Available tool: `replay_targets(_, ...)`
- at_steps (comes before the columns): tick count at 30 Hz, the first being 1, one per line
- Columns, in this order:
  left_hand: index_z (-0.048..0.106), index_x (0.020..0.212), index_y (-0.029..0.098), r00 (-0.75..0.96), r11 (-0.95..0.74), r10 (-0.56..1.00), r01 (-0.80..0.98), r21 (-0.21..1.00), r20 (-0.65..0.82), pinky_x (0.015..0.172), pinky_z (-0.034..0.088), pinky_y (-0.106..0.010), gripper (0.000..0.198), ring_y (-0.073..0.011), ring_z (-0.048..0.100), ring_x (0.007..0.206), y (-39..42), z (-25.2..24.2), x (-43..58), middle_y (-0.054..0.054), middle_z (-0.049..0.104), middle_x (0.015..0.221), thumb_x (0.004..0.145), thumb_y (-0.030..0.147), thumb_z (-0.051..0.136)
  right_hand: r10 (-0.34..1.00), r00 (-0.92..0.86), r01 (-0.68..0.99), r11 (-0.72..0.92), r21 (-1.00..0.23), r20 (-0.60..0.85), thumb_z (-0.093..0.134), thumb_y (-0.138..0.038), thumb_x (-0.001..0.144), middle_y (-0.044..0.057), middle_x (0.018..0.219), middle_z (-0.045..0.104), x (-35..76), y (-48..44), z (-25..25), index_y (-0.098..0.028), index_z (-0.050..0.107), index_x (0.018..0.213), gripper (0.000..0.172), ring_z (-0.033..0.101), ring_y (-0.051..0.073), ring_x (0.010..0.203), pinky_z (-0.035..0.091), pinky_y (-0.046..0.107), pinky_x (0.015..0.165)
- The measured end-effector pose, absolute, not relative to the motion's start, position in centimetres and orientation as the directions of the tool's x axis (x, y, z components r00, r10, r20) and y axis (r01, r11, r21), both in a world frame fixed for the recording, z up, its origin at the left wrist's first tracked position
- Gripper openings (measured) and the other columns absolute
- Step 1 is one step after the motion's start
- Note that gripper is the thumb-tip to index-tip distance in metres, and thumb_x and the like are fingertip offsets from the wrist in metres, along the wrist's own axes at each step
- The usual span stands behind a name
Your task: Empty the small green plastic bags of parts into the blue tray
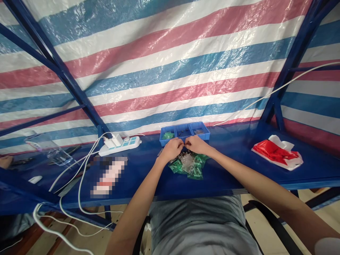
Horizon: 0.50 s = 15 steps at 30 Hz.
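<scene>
Side by side, my left hand [172,148] and my right hand [197,144] meet just in front of a blue divided tray [183,129]. Both have their fingers pinched together; whatever they hold is too small to make out. Beneath them lies a pile of small green and clear plastic bags [189,164], with dark little parts among them. Green bags fill the tray's left compartment, a few small dark pieces lie in the middle one, and something pale sits in the right one.
A white power strip [120,146] with plugs and trailing cables stands to the left. Farther left is a clear plastic bottle [57,154] lying tilted, near another person's hand [5,162]. A red and white plastic package [277,152] lies on the blue table [228,170] at right.
</scene>
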<state>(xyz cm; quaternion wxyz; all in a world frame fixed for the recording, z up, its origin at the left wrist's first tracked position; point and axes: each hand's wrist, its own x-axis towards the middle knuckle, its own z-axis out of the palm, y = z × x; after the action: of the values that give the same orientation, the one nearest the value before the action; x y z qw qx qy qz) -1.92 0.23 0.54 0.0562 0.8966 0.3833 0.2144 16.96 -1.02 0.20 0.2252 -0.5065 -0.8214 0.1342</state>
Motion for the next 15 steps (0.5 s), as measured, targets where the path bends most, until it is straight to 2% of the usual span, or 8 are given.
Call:
replay_targets(7,0.065,0.087,0.019,0.619,-0.695,0.716,0.676,0.245,0.321,0.068,0.041,-0.028,0.012,-0.0191,0.059,0.083,-0.01,0.68,-2.07,-0.005,0.063,0.088,0.089,0.019,0.053,0.905,-0.369,0.811,0.425,-0.402,0.212,0.062,-0.017,0.088,0.006,0.078,0.072,16.82,-0.91,-0.04,-0.018,0.071,0.088,0.009,0.065,0.019,0.075,0.04,0.025,0.068)
replay_targets(15,0.064,0.09,0.019,0.617,-0.692,0.718,0.681,0.239,0.322,0.066,0.039,-0.027,0.01,-0.0186,0.059,0.082,0.22,0.45,-2.15,-0.005,0.063,0.09,0.087,0.016,0.055,0.899,-0.373,0.816,0.436,-0.38,0.23,0.057,-0.015,0.09,0.006,0.075,0.07,16.86,-0.93,-0.32,-0.018,0.071,0.088,0.014,0.063,0.019,0.073,0.038,0.025,0.067)
